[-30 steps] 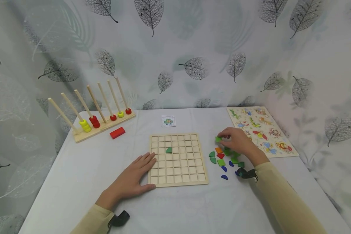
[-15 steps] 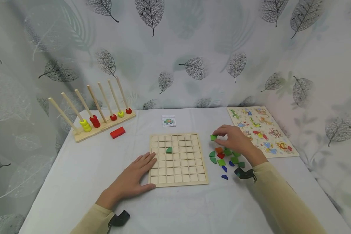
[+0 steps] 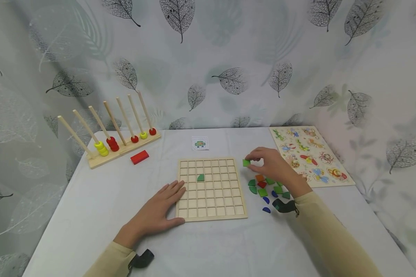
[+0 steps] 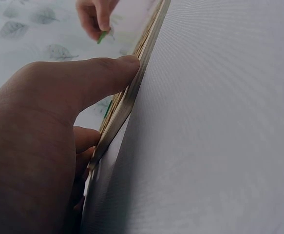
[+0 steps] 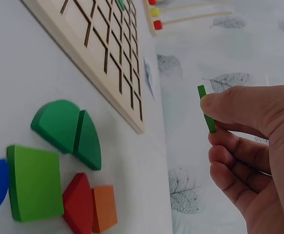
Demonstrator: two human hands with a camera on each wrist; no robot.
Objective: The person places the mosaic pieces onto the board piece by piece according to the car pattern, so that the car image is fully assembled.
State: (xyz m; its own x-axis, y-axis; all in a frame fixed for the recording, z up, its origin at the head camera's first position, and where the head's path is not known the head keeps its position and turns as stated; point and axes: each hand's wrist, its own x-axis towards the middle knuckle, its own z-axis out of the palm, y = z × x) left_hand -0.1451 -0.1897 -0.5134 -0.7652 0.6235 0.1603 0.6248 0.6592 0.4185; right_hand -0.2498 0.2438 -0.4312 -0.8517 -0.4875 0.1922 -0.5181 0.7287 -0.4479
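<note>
A wooden grid board (image 3: 210, 187) lies in the middle of the table, with one green quarter-round piece (image 3: 200, 177) in a cell. My left hand (image 3: 159, 209) rests flat on the board's left front corner, thumb against its edge (image 4: 127, 97). My right hand (image 3: 268, 163) pinches a green square tile (image 3: 246, 162) (image 5: 206, 108) in the air, just right of the board's far right corner. Below it lies a heap of loose pieces (image 3: 267, 188): green, red, orange and blue (image 5: 59, 161).
A wooden peg rack with red and yellow rings (image 3: 114, 134) stands at the back left, a red block (image 3: 139, 157) before it. A small picture card (image 3: 199, 143) lies behind the board. An animal puzzle board (image 3: 310, 154) lies at the right.
My right hand has lifted the green tile from above the heap and carried it leftward towards the grid board. The left hand has stayed in place.
</note>
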